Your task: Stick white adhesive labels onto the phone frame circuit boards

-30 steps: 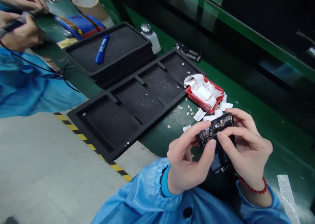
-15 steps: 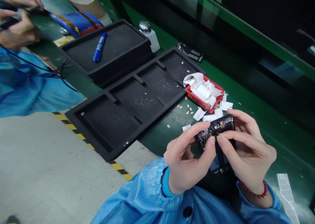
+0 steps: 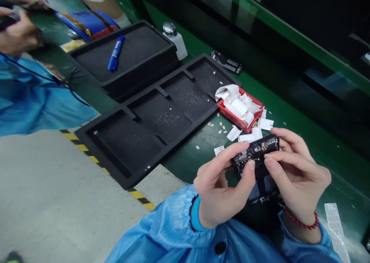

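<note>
Between my hands, above the green bench, is an opened phone point(image 3: 261, 178) with its circuit board facing up. My left hand point(image 3: 225, 186) grips its left edge, the forefinger along the top corner and the thumb on the board. My right hand point(image 3: 300, 174) wraps the right side from behind, while its thumb and forefinger meet over the middle of the phone. Whether a small part sits in that pinch I cannot make out. Just beyond the phone are white paper strips point(image 3: 250, 136) beside a red box point(image 3: 241, 122) stuffed with white liner paper point(image 3: 237, 107).
A black tray point(image 3: 173, 124) lies to the left, before a stack of trays point(image 3: 138, 58) bearing a blue marker point(image 3: 116, 54). Behind stand a dispenser bottle point(image 3: 176, 41) and another opened phone point(image 3: 227, 62). A sticker sheet point(image 3: 337, 228) lies right. A co-worker's hands point(image 3: 20, 31) work at far left.
My right thumb and forefinger have shifted right, away from my left thumb, uncovering more of the board. The phone has moved slightly right.
</note>
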The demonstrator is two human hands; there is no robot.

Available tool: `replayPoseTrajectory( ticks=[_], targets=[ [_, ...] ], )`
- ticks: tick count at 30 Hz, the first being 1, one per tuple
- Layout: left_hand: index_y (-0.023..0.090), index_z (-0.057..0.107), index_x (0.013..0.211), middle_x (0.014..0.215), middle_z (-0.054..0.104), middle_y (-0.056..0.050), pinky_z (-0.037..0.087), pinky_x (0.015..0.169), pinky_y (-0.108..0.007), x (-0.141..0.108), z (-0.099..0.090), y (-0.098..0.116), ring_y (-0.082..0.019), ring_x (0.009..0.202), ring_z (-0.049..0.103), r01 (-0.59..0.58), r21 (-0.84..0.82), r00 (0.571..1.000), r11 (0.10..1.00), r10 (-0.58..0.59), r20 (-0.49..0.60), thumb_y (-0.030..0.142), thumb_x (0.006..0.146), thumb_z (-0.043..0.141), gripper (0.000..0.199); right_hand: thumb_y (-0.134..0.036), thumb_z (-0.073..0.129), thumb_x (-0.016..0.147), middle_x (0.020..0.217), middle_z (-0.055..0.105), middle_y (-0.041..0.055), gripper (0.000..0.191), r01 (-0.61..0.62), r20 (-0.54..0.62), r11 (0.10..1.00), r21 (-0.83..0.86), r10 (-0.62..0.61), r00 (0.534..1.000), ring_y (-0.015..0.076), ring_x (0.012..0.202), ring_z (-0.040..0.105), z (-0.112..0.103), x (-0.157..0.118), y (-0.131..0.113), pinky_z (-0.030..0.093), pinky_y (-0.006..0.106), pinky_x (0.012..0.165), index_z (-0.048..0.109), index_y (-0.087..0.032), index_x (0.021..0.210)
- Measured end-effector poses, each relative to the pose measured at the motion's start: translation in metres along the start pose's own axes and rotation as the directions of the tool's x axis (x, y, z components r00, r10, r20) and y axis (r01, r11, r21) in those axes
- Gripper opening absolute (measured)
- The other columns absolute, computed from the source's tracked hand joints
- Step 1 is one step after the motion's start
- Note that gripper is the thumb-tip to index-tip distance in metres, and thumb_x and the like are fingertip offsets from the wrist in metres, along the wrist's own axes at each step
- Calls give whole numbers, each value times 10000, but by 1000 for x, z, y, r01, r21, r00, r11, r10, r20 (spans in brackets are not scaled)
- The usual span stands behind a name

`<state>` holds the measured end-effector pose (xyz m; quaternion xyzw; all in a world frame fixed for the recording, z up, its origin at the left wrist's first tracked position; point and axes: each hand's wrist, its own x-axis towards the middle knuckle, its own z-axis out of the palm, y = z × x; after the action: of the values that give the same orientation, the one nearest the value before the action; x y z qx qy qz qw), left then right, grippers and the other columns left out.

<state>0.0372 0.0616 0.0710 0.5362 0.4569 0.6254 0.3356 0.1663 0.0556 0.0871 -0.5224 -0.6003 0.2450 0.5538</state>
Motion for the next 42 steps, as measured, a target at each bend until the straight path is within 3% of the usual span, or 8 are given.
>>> replayPoseTrajectory(
  ticks=[17, 23, 28, 32, 35, 37, 39, 42],
  targets=[
    [182, 722, 1069, 894, 780, 25, 588, 691, -90, 2, 0, 1, -62, 677, 720, 33, 9, 999, 999, -32, -19, 26, 768, 729, 339, -33, 748, 796, 1172, 666, 65, 187, -41, 12, 999, 23, 41, 999, 170, 1094, 673, 4, 1, 4, 605, 314, 947, 723, -205, 864],
    [139, 729, 1012, 800, 776, -10, 588, 600, -110, 8, 0, 2, -99, 631, 727, 132, -110, 991, 985, -128, 45, 42, 772, 710, 259, -54, 718, 820, 1189, 688, 83, 234, -137, 60, 972, 194, 127, 990, 175, 1135, 685, -2, 0, 8, 621, 286, 928, 673, -202, 996],
    [116, 726, 1069, 867, 790, -54, 619, 665, -142, 6, 2, -3, -135, 704, 757, 168, -140, 983, 976, -156, 97, 63, 803, 706, 272, -71, 778, 772, 1102, 689, 60, 222, -158, -72, 978, 136, 169, 983, 132, 1057, 704, 5, -4, 12, 595, 197, 915, 639, -191, 895],
    [112, 719, 1051, 863, 791, -50, 607, 618, -127, 12, 6, -16, -142, 707, 763, 224, -96, 974, 970, -220, 53, 112, 807, 744, 246, -127, 699, 865, 1196, 700, 50, 426, -292, 112, 900, 325, 270, 956, 147, 1029, 734, 3, -17, 22, 628, 259, 878, 544, -271, 1235],
    [171, 638, 1291, 1015, 784, -80, 632, 707, -189, 16, 7, -27, -161, 829, 770, 328, -201, 941, 923, -301, 155, 213, 884, 710, 416, -264, 681, 913, 1021, 759, 56, 416, -468, 244, 845, 261, 411, 878, 156, 783, 760, -25, -21, 43, 644, 254, 680, 531, -233, 1300],
    [226, 607, 1357, 1224, 723, -105, 622, 829, -221, 17, 5, -33, -181, 1038, 737, 341, -237, 926, 910, -282, 249, 261, 917, 679, 447, -343, 741, 868, 938, 768, 57, 431, -469, 49, 874, 123, 467, 883, 156, 721, 752, -64, -14, 69, 618, 224, 612, 590, -197, 1244],
    [224, 701, 1213, 1312, 667, -106, 592, 898, -213, 16, 0, -35, -194, 1189, 667, 313, -236, 919, 920, -231, 321, 251, 916, 678, 300, -380, 784, 817, 1101, 758, 96, 545, -424, -207, 903, -66, 403, 891, 185, 860, 767, -117, 2, 104, 628, 249, 709, 575, -208, 1291],
    [183, 760, 1003, 1078, 737, -95, 590, 814, -183, 13, -9, -37, -150, 982, 717, 390, -254, 855, 885, -246, 457, 201, 917, 668, 127, -442, 651, 897, 956, 775, 95, 411, -454, -289, 838, -304, 373, 882, 187, 784, 765, -204, 30, 159, 570, 232, 672, 612, -187, 1217]
  ],
)
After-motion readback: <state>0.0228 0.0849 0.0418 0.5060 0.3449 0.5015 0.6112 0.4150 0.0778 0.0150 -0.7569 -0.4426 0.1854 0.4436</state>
